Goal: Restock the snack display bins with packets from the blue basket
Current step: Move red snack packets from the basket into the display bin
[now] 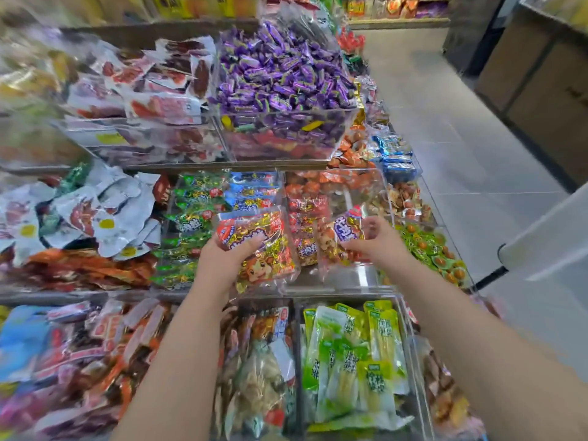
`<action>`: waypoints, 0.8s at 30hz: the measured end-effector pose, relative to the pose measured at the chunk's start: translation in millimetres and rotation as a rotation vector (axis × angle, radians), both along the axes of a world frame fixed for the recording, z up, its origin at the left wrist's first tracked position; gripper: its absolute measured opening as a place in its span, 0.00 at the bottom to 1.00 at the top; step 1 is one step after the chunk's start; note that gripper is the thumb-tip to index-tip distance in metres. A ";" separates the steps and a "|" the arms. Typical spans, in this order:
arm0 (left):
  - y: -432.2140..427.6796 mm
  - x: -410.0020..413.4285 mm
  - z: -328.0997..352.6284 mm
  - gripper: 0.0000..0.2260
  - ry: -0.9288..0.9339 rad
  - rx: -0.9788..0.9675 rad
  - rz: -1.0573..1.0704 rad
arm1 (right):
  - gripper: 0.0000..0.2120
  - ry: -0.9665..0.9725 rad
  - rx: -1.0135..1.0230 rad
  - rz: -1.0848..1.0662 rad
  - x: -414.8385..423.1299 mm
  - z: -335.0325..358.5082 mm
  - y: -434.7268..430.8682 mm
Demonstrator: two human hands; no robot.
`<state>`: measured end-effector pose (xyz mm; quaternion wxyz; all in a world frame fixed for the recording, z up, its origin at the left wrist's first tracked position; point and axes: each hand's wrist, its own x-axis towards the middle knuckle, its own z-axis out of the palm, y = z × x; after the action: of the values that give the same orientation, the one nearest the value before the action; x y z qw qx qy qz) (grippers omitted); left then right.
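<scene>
My left hand grips a large red and gold snack packet with a cartoon face, held over the middle row of clear display bins. My right hand holds a smaller clear packet with a purple label and brown pieces, over a clear bin whose front part shows bare bottom. Behind it that bin holds similar red packets. The blue basket is not in view.
Tiered clear bins fill the display: purple candies above, green and blue packets to the left, green pickle packs below. White meat packets lie far left. A grey tiled aisle runs on the right, cardboard boxes beyond.
</scene>
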<state>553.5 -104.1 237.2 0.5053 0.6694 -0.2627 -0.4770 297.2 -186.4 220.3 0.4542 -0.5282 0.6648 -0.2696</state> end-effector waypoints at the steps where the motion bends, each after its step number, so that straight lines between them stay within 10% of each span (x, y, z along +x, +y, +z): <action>1: -7.9 4.6 1.3 0.30 0.003 -0.012 0.007 | 0.24 0.113 -0.075 0.102 6.2 -0.5 -10.3; 8: -49.2 17.5 1.5 0.41 0.081 -0.004 0.090 | 0.13 0.643 -0.198 0.833 52.7 -39.2 -57.1; 17: -61.6 21.7 -11.9 0.46 0.097 0.043 0.052 | 0.17 0.752 -0.250 0.650 60.5 -112.0 -68.2; 20: -61.1 23.7 -16.3 0.45 0.126 0.042 0.071 | 0.39 0.742 -0.234 0.365 52.6 -131.0 -61.4; 24: -59.7 23.1 -20.6 0.38 0.129 0.019 0.078 | 0.66 0.586 0.302 0.199 43.4 -150.0 -68.2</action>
<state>576.6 -163.8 216.6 0.5333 0.6517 -0.1987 -0.5014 340.7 -254.6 70.3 0.3411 -0.5722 0.7447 0.0405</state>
